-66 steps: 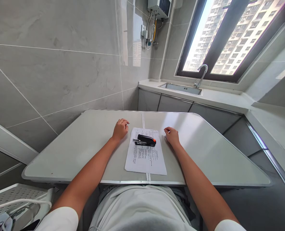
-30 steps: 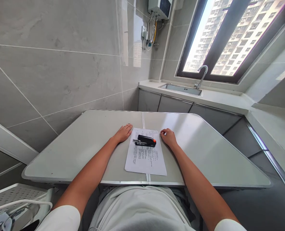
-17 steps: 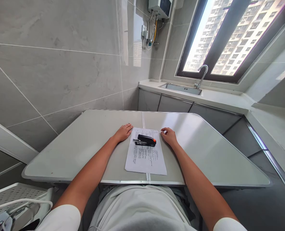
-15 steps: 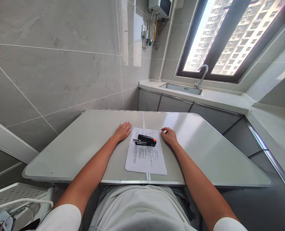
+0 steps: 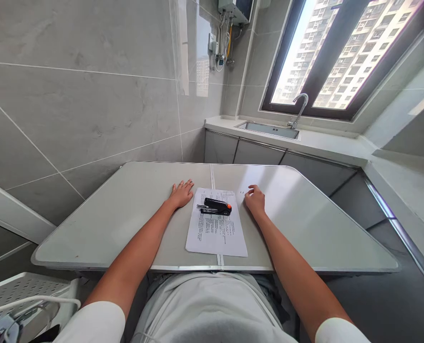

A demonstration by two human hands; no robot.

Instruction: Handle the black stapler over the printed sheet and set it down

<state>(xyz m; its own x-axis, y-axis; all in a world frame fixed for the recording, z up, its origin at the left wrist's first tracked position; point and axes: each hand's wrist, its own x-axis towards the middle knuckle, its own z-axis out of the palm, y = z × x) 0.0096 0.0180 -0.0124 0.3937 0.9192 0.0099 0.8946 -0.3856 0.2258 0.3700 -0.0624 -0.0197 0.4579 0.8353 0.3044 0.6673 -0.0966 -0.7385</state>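
Left hand and right hand flank paper, outside its edges.

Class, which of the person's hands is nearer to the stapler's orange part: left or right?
Right. The right hand is right of the orange part, beyond the paper; the left hand is farther off, past the other end of the stapler.

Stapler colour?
The stapler is black, with a small orange-red patch at one end; the head view shows it.
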